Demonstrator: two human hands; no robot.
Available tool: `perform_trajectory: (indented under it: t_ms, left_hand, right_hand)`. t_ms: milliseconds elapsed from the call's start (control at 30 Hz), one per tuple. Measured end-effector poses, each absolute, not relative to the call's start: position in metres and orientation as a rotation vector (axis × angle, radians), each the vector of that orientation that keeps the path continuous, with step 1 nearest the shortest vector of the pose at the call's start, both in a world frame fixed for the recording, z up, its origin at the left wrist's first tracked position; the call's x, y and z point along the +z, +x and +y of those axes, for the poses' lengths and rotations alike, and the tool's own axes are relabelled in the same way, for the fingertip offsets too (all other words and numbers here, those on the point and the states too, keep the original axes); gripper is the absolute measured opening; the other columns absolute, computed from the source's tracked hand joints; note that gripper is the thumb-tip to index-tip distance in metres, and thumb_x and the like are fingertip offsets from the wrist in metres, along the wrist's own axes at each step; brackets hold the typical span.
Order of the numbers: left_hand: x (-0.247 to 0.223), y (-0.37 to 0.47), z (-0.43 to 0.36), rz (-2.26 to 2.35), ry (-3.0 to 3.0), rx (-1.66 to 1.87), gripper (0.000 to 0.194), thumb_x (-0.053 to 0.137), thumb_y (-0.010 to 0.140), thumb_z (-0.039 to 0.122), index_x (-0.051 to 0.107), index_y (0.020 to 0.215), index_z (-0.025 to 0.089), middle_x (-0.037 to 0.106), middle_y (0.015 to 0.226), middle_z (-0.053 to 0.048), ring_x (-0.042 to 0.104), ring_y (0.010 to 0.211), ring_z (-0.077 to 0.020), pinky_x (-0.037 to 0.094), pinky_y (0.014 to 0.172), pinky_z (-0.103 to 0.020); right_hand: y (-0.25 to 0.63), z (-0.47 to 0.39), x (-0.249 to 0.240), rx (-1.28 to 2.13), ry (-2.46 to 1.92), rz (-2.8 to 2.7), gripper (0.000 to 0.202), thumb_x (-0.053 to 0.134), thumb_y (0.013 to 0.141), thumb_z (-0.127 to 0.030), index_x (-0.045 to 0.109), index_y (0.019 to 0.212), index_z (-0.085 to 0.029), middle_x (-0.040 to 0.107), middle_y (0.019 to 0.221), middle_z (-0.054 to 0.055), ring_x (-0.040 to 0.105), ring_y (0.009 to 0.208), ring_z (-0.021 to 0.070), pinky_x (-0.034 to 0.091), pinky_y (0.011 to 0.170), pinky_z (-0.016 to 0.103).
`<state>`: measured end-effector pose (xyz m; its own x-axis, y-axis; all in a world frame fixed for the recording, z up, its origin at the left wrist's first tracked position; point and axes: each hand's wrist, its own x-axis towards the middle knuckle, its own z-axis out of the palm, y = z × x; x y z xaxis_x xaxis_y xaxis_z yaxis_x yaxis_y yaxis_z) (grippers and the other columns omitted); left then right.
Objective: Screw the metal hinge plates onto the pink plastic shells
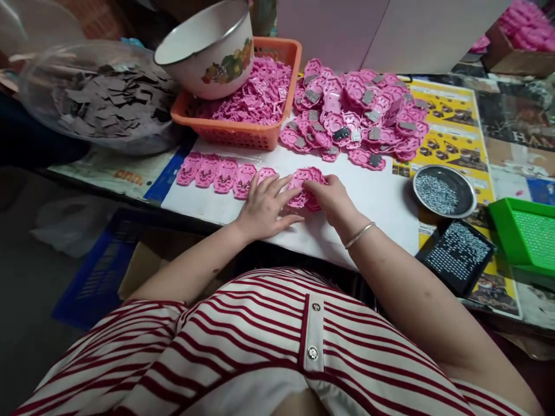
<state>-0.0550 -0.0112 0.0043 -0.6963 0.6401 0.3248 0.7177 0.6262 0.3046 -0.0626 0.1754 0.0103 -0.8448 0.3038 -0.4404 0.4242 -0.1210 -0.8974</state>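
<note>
My left hand lies with its fingers spread over the right end of a row of pink plastic casings, partly covering the last ones. Just to the right, my right hand grips the edge of another pink plastic casing between thumb and fingers. That casing rests on or just above the white sheet; I cannot tell which. Small dark parts show inside the casings in the row. Behind my hands is a heap of pink casings, several with grey or black pieces on them.
An orange basket of small pink parts carries a tilted enamel pot. A clear bowl of dark flat pieces stands left. At right are a metal bowl of small metal parts, a black tray and a green tray.
</note>
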Motion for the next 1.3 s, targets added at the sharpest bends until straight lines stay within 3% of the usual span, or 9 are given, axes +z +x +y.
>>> perform_trajectory:
  t_ms: [100,233,533,733,967,1100,1300]
  left_hand:
    - [0.006,-0.067,-0.007,-2.726,-1.148,-0.634,0.057,0.065,0.089,0.056,0.059,0.137,0.025,0.053,0.15,-0.007,0.039,0.14,-0.0369,0.009,0.121,-0.066]
    - [0.005,-0.076,-0.009,-2.729,-1.118,-0.682,0.047,0.063,0.092,0.049,0.063,0.131,0.024,0.062,0.14,-0.007,0.043,0.136,-0.0368,0.001,0.12,-0.069]
    - [0.012,-0.07,-0.003,-2.739,-1.152,-0.614,0.042,0.057,0.096,0.047,0.065,0.128,0.022,0.07,0.124,-0.009,0.057,0.118,-0.032,0.008,0.12,-0.068]
    - [0.011,-0.07,-0.006,-2.764,-1.138,-0.471,0.046,0.055,0.096,0.047,0.062,0.132,0.019,0.069,0.117,-0.013,0.057,0.115,-0.034,0.006,0.117,-0.073]
    - [0.016,-0.064,0.013,-2.699,-1.241,-0.643,0.048,0.062,0.093,0.05,0.061,0.133,0.023,0.063,0.135,-0.009,0.049,0.129,-0.0329,-0.002,0.121,-0.068]
    - [0.016,-0.062,0.022,-2.735,-1.266,-0.674,0.047,0.064,0.092,0.047,0.062,0.132,0.022,0.068,0.126,-0.009,0.051,0.125,-0.0337,-0.002,0.118,-0.072]
    - [0.012,-0.065,0.021,-2.782,-1.236,-0.724,0.067,0.068,0.089,0.049,0.048,0.146,0.02,0.067,0.128,-0.011,0.052,0.124,-0.0323,0.002,0.119,-0.071]
  right_hand:
    - [-0.069,0.174,0.011,-1.994,0.881,2.199,0.039,0.078,0.071,-0.038,0.054,0.096,-0.022,0.061,0.091,0.002,0.06,0.111,0.0218,0.057,0.085,0.03]
    - [-0.062,0.175,0.024,-1.834,0.915,2.316,0.039,0.073,0.074,-0.049,0.057,0.093,-0.02,0.063,0.091,0.004,0.062,0.104,0.0221,0.056,0.084,0.033]
    - [-0.034,0.186,0.041,-1.808,0.861,2.266,0.043,0.067,0.073,-0.029,0.056,0.114,-0.02,0.067,0.092,0.004,0.065,0.071,0.0145,0.053,0.064,0.029]
    - [-0.025,0.193,0.035,-1.803,0.977,2.334,0.044,0.067,0.074,-0.031,0.054,0.114,-0.018,0.065,0.089,0.004,0.062,0.067,0.012,0.048,0.057,0.024]
    - [-0.031,0.194,0.028,-1.806,0.971,2.362,0.051,0.071,0.074,-0.04,0.055,0.116,-0.019,0.065,0.093,0.005,0.061,0.072,0.013,0.048,0.058,0.024]
    - [-0.025,0.202,0.031,-1.839,0.978,2.316,0.047,0.066,0.073,-0.027,0.053,0.118,-0.017,0.062,0.09,0.003,0.058,0.065,0.0109,0.05,0.057,0.025]
    - [-0.015,0.211,0.034,-1.876,0.965,2.289,0.053,0.062,0.068,-0.014,0.05,0.119,-0.017,0.058,0.086,0.0,0.058,0.063,0.0095,0.051,0.056,0.025]
